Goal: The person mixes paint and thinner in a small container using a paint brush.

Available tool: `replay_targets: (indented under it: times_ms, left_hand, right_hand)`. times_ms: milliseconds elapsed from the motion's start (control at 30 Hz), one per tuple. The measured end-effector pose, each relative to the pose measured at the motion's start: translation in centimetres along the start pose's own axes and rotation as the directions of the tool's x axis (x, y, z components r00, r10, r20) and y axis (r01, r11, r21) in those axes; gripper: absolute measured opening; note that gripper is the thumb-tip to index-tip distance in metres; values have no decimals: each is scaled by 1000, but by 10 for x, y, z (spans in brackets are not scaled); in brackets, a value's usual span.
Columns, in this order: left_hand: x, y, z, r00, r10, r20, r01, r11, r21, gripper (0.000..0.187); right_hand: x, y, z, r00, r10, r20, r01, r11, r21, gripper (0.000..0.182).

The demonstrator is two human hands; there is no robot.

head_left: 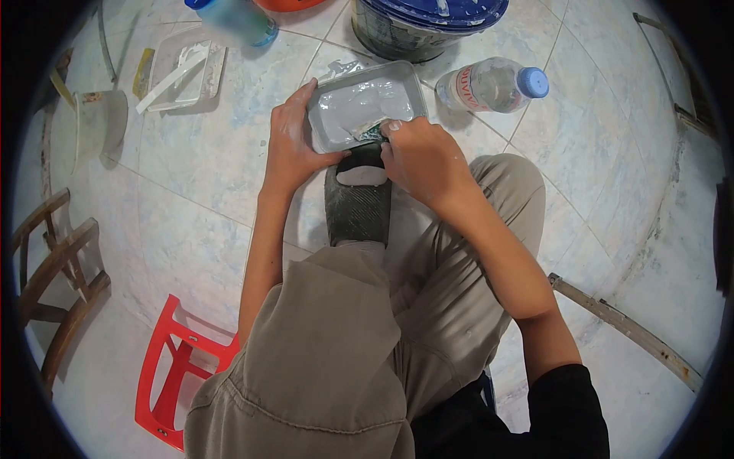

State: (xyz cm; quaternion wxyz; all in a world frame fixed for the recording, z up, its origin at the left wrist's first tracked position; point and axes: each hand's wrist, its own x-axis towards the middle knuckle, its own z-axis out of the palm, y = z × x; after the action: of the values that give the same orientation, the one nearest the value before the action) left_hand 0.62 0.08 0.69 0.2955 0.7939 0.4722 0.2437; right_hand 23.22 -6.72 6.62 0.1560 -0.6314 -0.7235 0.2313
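A clear rectangular plastic container point(324, 138) with pale grey paste inside is in front of me, just beyond the toe of my dark slipper point(358, 210). My left hand point(294, 141) grips its left side, the fingers along the wall and the thumb at the near corner. My right hand point(428, 157) is closed on a small dark green patterned piece point(371, 133), whose lower end is smeared with paste inside the near right part of the container. The grip hides most of that piece, and I cannot tell its kind. Paste marks the right fingertips.
A water bottle with a blue cap point(489, 84) lies on the right. Behind is a paint-stained bucket with a blue lid point(397, 34). At left are a white tray point(218, 80) with a pale strip across it and a blue bottle point(245, 23). A red plastic stool point(157, 382) is lower left.
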Motion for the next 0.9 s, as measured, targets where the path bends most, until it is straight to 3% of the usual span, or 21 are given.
replay_targets:
  times_ms: [133,233,433,533,733,833,900]
  left_hand:
    - [0,0,-1,1000,3,3,-3,1000,2,119]
    - [0,1,-1,1000,-1,9,1,1000,4,120]
    - [-1,-1,0,1000,4,10,-4,1000,2,121]
    - [-1,-1,-1,1000,-2,13,2,1000,4,121]
    - [-1,-2,0,1000,19,2,-19,1000,-3,121]
    - [-2,0,0,1000,-7,10,7,1000,-1,122]
    - [-1,1,0,1000,-20,14,20,1000,2,122]
  right_hand:
    - [5,-10,-29,982,161,97,-172,979,108,18]
    - [1,0,-35,998,69,7,-70,992,101,21]
    - [2,-2,-59,988,154,12,-155,980,126,26]
    - [1,-5,-77,984,142,106,-159,973,167,26]
    - [-4,-9,-76,969,186,160,-198,978,64,20]
    - [-12,-5,-60,996,79,-35,-76,995,60,19]
    - [-10,-4,-59,994,110,27,-111,993,48,19]
